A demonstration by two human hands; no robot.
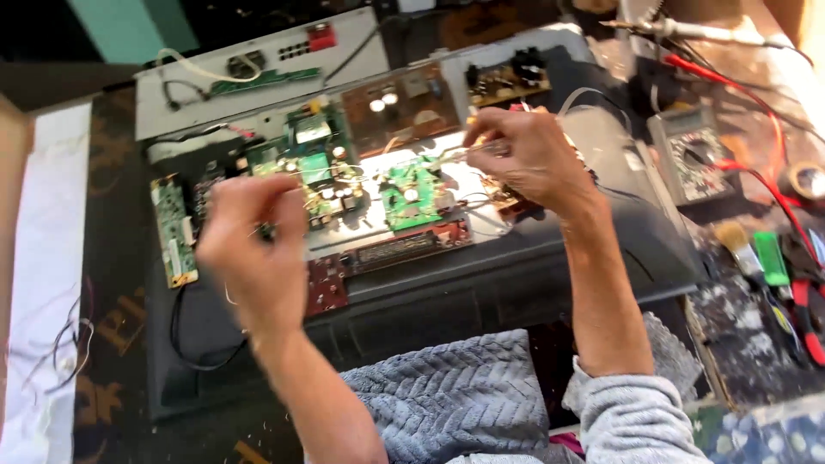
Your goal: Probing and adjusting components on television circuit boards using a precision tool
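My left hand (253, 245) hovers over the left part of an opened electronic device, fingers pinched on one end of a thin wire (361, 172). My right hand (524, 155) is raised over the right part, pinching the other end, so the wire stretches between both hands. Beneath them lie green circuit boards (411, 193), a brown board (400, 103) and a dark red board (326, 288) on the device's metal chassis (378, 228). A narrow green board (174, 230) sits at the left edge.
A grey multimeter (687, 155) with red leads (756, 172) lies to the right. A brush (737, 245), a green tool (771, 258) and red-handled pliers (808, 318) lie on the stained bench. A grey panel (258, 73) with loose wires sits behind. White cloth (43, 283) covers the left side.
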